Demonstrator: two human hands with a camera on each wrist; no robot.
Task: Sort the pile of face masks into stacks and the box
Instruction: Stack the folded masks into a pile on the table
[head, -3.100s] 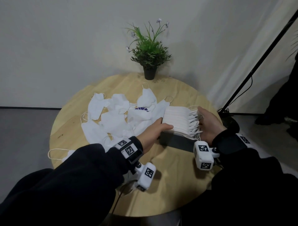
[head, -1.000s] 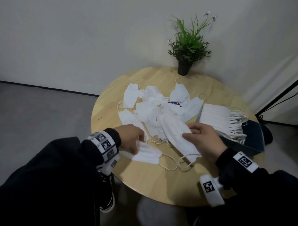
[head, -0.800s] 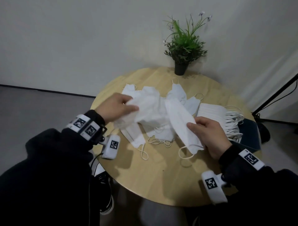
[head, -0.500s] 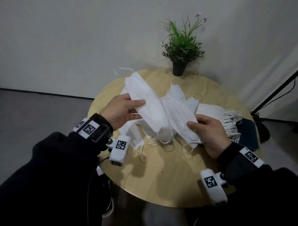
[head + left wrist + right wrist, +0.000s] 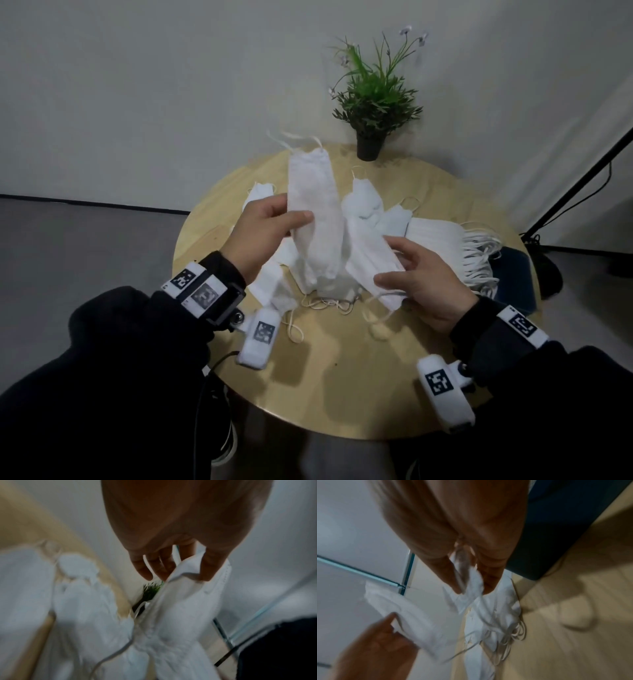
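My left hand [image 5: 291,210] pinches a white face mask [image 5: 315,219] between thumb and fingers and holds it upright above the table; the same pinch shows in the left wrist view [image 5: 197,568]. Just to its right, my right hand [image 5: 387,260] grips a second white mask [image 5: 370,260] that slants down towards the table, its ear loops dangling. Loose masks [image 5: 363,209] lie piled behind both hands. A neat stack of masks [image 5: 438,236] rests on the dark box [image 5: 513,284] at the right. In the right wrist view, fingers [image 5: 488,582] pinch that mask's edge.
The round wooden table [image 5: 342,377] has bare wood at its near side. A potted green plant [image 5: 373,102] stands at the far edge by the wall. A black stand pole [image 5: 582,178] leans at the right. Grey floor lies to the left.
Both hands left the stack on the box and each picked a mask from the pile. My left hand has since raised its mask and turned it upright; the right has barely moved.
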